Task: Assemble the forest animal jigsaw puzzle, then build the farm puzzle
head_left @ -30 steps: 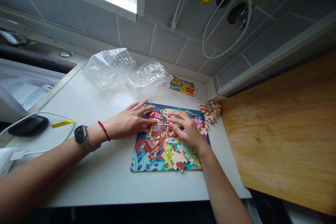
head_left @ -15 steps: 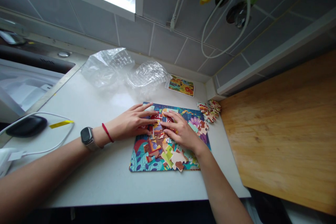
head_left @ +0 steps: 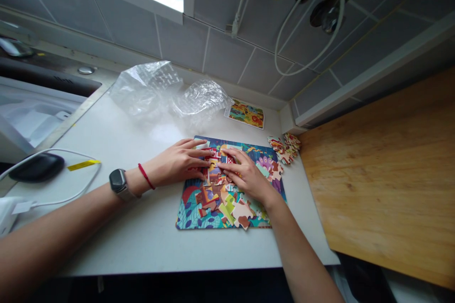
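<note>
The puzzle board [head_left: 192,215] lay flat on the white tabletop [head_left: 142,246], its printed scene partly covered by jigsaw pieces. The left hand [head_left: 181,161] reached over the board's left upper part, palm down, its grip released, with the fingers extended and spread so that the tips met the red barn pieces [head_left: 215,151] there. The right hand [head_left: 250,177] came in over the middle of the board, fingers lightly bent towards the left hand, the tips at the same group of pieces; whether its grip pinched one I could not tell, as the hand hid the pads.

A cream-and-brown piece [head_left: 242,212] rested near the board's lower edge, its tip poking slightly past it, with green pieces [head_left: 226,208] just beside it on the board. More pieces in a loose heap [head_left: 286,147] sat off the board's upper right corner. Beyond the board's far edge lay a picture card [head_left: 246,113] and, left of that, crumpled clear plastic packaging [head_left: 145,90]. Well to the board's left were a yellow strip [head_left: 83,165] and a white cable [head_left: 85,190] (the smartwatch [head_left: 119,181] and red bracelet [head_left: 146,176] were on the left arm). A wooden panel [head_left: 377,175] stretched away to the board's right.
</note>
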Demonstrator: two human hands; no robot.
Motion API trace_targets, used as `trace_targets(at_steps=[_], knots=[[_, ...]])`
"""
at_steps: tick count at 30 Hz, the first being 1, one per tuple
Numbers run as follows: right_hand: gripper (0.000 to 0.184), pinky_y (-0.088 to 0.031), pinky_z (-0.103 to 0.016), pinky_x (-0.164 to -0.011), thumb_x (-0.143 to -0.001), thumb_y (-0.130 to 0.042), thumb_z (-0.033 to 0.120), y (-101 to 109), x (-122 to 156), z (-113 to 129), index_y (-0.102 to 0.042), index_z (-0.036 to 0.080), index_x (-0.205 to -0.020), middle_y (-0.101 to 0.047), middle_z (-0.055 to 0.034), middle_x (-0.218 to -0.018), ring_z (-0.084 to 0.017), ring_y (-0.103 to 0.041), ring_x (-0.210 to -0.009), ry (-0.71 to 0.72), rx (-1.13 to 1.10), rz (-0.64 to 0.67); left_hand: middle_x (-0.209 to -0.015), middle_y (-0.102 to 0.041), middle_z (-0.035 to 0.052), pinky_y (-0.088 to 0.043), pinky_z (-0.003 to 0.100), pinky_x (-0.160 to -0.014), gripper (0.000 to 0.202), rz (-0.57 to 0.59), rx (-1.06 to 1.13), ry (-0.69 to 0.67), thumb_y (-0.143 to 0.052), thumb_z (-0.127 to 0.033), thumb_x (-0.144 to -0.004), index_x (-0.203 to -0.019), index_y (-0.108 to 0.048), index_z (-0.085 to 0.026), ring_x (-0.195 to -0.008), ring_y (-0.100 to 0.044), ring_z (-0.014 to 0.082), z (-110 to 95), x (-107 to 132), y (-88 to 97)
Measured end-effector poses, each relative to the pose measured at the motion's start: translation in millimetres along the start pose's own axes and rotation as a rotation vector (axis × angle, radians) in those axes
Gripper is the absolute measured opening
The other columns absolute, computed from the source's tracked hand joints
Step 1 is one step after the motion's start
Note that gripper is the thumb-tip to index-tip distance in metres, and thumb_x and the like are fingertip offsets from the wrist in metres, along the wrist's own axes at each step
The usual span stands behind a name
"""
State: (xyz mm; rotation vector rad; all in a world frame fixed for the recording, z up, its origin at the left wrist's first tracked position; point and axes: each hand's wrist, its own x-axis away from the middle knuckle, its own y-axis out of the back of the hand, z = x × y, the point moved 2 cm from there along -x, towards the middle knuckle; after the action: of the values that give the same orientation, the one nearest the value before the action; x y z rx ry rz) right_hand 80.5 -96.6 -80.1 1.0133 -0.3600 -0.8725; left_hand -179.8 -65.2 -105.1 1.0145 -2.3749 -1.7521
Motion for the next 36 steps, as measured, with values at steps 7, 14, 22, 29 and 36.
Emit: trace_targets(at_steps=[7,14,22,29,36], knots=[[0.037,-0.044,-0.057,-0.121,-0.104,-0.061,0.023,-8,-3,1,-0.07,0.034,-0.138,-0.058,-0.0075,-0.155,-0.029,-0.048,-0.147,-0.009,0.081,-0.026,-0.132,-0.076,0.0075,-0.051,0.047,-0.113,0.026,-0.005,0.051,-0.039,-0.069,-0.042,-0.1,-0.115,-0.081,-0.025,-0.139,-0.061,0.0306,1,0,0.3],[0.032,-0.042,-0.06,-0.121,-0.105,-0.061,0.026,-13,-6,1,-0.072,0.031,-0.134,-0.062,-0.0039,-0.152,-0.03,-0.045,-0.15,-0.012,0.095,-0.03,-0.129,-0.077,0.0118,-0.057,0.044,-0.109,0.028,-0.059,0.142,-0.069,-0.068,-0.038,-0.101,-0.12,-0.079,-0.02,-0.13,-0.067,0.0293,-1,-1,0.0],[0.027,-0.048,-0.057,-0.117,-0.103,-0.064,0.028,-14,-9,4,-0.076,0.032,-0.128,-0.067,-0.0055,-0.145,-0.029,-0.053,-0.14,-0.032,0.091,-0.101,-0.125,-0.076,0.0126,-0.06,0.04,-0.106,0.025,-0.088,0.251,-0.054,-0.066,-0.032,-0.102,-0.121,-0.078,-0.02,-0.124,-0.07,0.0263,-4,-1,2.9],[0.026,-0.05,-0.057,-0.115,-0.103,-0.064,0.026,-15,-11,3,-0.078,0.033,-0.124,-0.071,-0.0054,-0.139,-0.028,-0.056,-0.136,-0.012,0.074,-0.136,-0.133,-0.071,0.0134,-0.063,0.036,-0.099,0.038,-0.111,0.244,0.073,-0.066,-0.033,-0.102,-0.139,-0.066,-0.022,-0.113,-0.074,0.0234,0,2,3.5],[0.026,-0.052,-0.054,-0.115,-0.103,-0.064,0.025,-15,-14,4,-0.078,0.031,-0.124,-0.07,-0.0084,-0.137,-0.027,-0.056,-0.135,0.024,0.08,-0.133,-0.139,-0.07,0.0128,-0.054,0.051,-0.114,0.042,-0.151,0.181,0.116,-0.069,-0.033,-0.099,-0.14,-0.067,-0.024,-0.14,-0.058,0.0303,20,6,12.3]])
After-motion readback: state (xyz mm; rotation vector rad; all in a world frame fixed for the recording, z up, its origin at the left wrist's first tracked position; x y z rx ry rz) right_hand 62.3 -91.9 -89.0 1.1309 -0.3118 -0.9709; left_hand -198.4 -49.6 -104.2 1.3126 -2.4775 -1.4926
